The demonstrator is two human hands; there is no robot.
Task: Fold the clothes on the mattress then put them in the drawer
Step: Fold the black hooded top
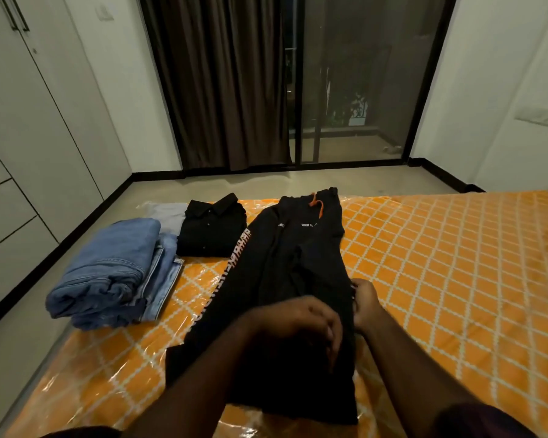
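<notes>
An orange mattress [440, 279] with a pale diamond pattern and a glossy plastic cover spreads under both hands and far out to the right of them. A long black garment [285, 254] lies lengthwise on it, running from beneath the forearms away past the hands, with orange-and-white lettering down its left edge and an orange drawstring [317, 207] at its far end. Well to the left of the left hand sits a stack of folded blue jeans [108, 273], at the mattress's left edge. Beyond the hands and just left of the garment's far half rests a folded black collared shirt [211, 229]. The left hand [298, 320] lies on top of the garment, fingers curled down into the cloth, seemingly gripping a fold, though dark fabric and blur make that hard to read. The right hand [366, 303], just beside it, pinches the garment's right edge.
</notes>
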